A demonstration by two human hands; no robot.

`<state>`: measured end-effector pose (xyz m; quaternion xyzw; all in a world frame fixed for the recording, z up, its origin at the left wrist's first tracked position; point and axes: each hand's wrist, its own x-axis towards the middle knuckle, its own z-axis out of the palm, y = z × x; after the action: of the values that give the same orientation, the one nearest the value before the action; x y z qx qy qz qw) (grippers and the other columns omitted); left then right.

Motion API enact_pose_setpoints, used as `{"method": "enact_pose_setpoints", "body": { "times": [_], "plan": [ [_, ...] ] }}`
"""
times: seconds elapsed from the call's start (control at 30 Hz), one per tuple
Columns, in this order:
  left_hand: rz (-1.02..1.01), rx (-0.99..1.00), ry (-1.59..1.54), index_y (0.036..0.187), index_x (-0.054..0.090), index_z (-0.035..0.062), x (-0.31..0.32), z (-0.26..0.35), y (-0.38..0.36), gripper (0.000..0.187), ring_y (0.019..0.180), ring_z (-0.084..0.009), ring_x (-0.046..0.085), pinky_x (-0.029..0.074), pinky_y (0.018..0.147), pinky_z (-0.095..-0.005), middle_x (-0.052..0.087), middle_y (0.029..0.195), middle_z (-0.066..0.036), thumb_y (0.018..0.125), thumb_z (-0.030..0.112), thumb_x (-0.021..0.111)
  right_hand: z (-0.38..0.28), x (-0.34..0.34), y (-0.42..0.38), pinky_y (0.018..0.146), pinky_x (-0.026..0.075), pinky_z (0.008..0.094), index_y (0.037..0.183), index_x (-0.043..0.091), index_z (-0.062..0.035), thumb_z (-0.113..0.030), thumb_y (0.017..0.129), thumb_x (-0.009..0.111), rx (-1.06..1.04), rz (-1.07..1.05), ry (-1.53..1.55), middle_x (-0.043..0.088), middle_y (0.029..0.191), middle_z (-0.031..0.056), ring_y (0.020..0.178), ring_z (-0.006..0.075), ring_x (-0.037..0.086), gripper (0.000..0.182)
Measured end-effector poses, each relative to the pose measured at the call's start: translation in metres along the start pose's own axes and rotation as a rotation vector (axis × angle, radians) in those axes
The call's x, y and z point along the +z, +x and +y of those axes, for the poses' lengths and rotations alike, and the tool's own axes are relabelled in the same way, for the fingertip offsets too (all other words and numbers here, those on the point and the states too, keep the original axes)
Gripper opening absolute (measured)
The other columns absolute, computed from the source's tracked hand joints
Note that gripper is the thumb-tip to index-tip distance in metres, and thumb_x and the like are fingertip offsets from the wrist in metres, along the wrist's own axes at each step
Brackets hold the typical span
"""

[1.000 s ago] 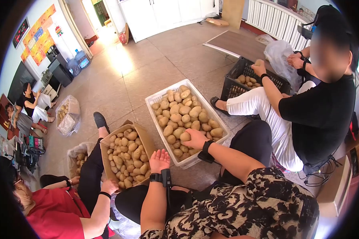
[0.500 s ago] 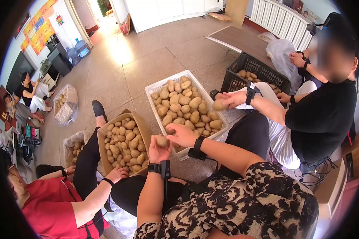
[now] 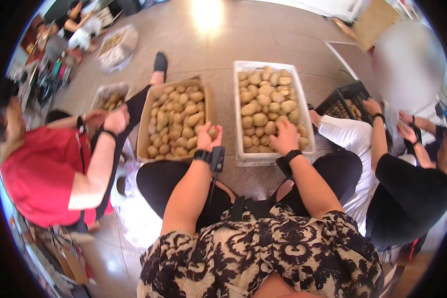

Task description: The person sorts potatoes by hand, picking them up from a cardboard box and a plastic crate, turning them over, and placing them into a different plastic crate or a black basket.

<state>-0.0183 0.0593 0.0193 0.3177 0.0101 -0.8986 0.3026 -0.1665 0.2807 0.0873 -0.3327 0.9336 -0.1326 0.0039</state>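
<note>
My left hand (image 3: 209, 138), palm up, holds a potato (image 3: 213, 132) in its curled fingers beside the right edge of a cardboard box (image 3: 143, 130) full of potatoes. My right hand (image 3: 286, 137) reaches down over the white plastic crate (image 3: 304, 110), which is heaped with potatoes (image 3: 264, 101). Its fingers and thumb are apart and touch the potatoes on the near right side. Both wrists wear black bands.
A person in red (image 3: 44, 174) sits at my left, near a plastic-lined container (image 3: 100, 92) of potatoes. At my right sits a person in black (image 3: 412, 198) by a black crate (image 3: 333, 102). A plastic bag (image 3: 119, 49) of potatoes lies farther off.
My right hand has left the potato at my left hand and gone down to the white crate. My left hand still holds its potato. My view has turned right and down.
</note>
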Motion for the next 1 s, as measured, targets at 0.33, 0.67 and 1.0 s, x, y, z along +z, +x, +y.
{"method": "enact_pose_setpoints", "body": {
  "times": [0.33, 0.67, 1.0],
  "plan": [
    [0.255, 0.273, -0.154, 0.117, 0.041, 0.0026, 0.001, 0.009, -0.008, 0.046, 0.092, -0.0222, 0.048, 0.054, 0.071, -0.029, 0.045, 0.107, -0.013, 0.085, 0.031, 0.058, 0.045, 0.028, 0.011, 0.097, 0.033, 0.0426, 0.119, 0.046, -0.0112, -0.024, 0.067, 0.067, 0.137, -0.112, 0.162, 0.034, 0.13, 0.0178, 0.116, 0.0398, 0.036, 0.058],
    [0.417, 0.321, -0.241, 0.129, 0.027, 0.001, 0.003, 0.023, -0.009, 0.06, 0.087, -0.0254, 0.06, 0.054, 0.07, -0.0289, 0.047, 0.111, -0.016, 0.088, 0.038, 0.051, 0.033, 0.023, 0.003, 0.095, 0.035, 0.044, 0.116, 0.047, -0.0116, -0.018, 0.066, 0.067, 0.115, -0.092, 0.12, 0.033, 0.126, 0.017, 0.11, 0.0417, 0.04, 0.055],
    [0.288, 0.365, -0.114, 0.12, 0.031, -0.0036, -0.012, 0.02, 0.007, 0.038, 0.093, -0.0254, 0.057, 0.049, 0.081, -0.031, 0.048, 0.115, -0.016, 0.094, 0.025, 0.032, 0.028, 0.015, 0.003, 0.092, 0.038, 0.0443, 0.117, 0.045, -0.0122, -0.011, 0.069, 0.065, 0.12, -0.133, 0.128, 0.029, 0.129, 0.0159, 0.11, 0.0431, 0.039, 0.052]
  ]
}}
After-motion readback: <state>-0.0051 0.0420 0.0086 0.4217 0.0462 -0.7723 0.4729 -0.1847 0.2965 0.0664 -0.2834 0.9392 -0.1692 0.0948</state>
